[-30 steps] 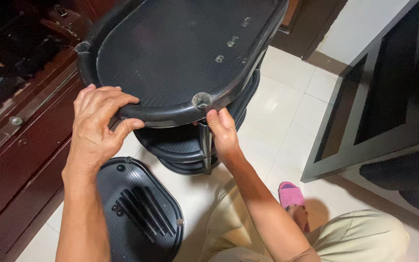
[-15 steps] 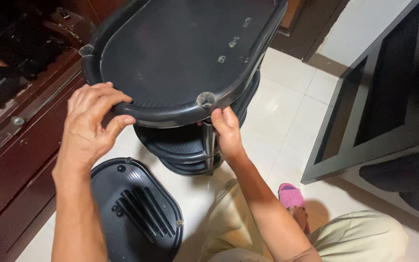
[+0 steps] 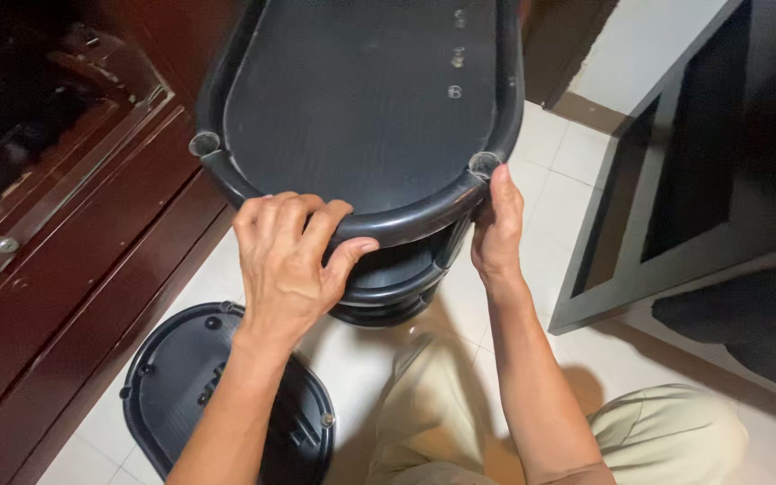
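Two bare hands grip a black oval plastic shelf tray (image 3: 361, 99) atop a stacked rack: left hand (image 3: 294, 260) curled over its near rim, right hand (image 3: 496, 229) closed around the corner post socket. Nearer, a loose black oval plastic tray (image 3: 172, 386) lies on the white tiled floor (image 3: 577, 153). Dark wooden cabinet (image 3: 74, 269) stands left.

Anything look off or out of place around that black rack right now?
One thing: a spare black oval shelf lies flat on the tile floor, apart from the stacked rack. Left hand and right hand grip the top shelf rim. No visible damage or spills.
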